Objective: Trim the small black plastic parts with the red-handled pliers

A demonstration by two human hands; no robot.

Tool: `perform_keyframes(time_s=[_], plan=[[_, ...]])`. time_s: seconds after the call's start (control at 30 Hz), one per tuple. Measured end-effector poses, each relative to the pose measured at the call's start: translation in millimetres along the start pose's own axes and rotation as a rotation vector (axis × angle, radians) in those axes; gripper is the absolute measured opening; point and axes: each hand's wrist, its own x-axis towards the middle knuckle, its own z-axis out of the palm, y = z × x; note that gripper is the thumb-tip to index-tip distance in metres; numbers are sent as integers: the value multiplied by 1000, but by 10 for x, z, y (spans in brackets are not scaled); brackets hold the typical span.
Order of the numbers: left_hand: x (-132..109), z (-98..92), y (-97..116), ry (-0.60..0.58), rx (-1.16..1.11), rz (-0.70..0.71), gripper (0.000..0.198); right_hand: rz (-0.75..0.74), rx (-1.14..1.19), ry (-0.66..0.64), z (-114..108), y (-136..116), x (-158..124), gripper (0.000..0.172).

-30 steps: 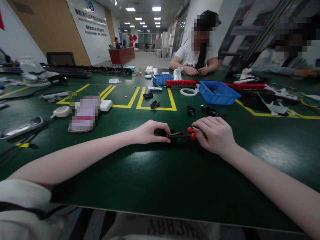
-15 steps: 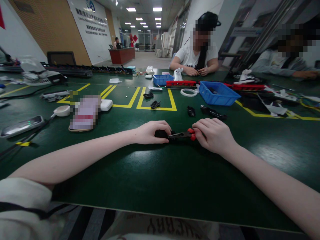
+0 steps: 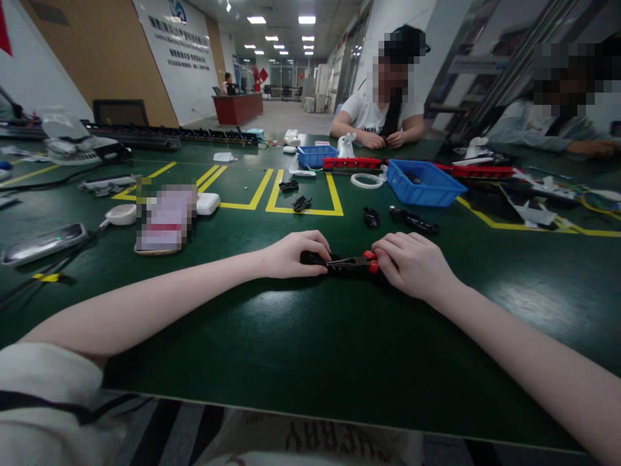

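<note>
My left hand [image 3: 297,255] is closed around a small black part [image 3: 314,259] above the green table [image 3: 291,362]. My right hand [image 3: 412,264] grips pliers [image 3: 356,261] by their red handles. The jaws point left and meet the black part beside my left fingertips; what they pinch is too small to tell. Beyond my right hand lie two black pieces, a short one [image 3: 371,217] and a longer one [image 3: 413,219]. Two more small black parts, one nearer [image 3: 301,204] and one farther [image 3: 288,186], rest inside a yellow taped outline.
A blue bin [image 3: 424,184] and a smaller blue bin [image 3: 316,155] stand farther back, near a white ring [image 3: 367,180]. At the left are a phone [image 3: 165,220], a white case [image 3: 207,204] and cables. Two people sit across the table.
The pliers and my right hand have shifted very slightly, with the jaws still at the black part. My left hand keeps its hold.
</note>
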Motion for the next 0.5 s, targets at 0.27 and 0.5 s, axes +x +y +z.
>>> perform_keyframes(time_s=[0.27,0.5], plan=[[-19,28,-17,57,29,-11,15,2,-25,11,-17,1,5,30],[-24,27,-45,32,41,-8,17,-7,-67,40,-23,1,5,27]])
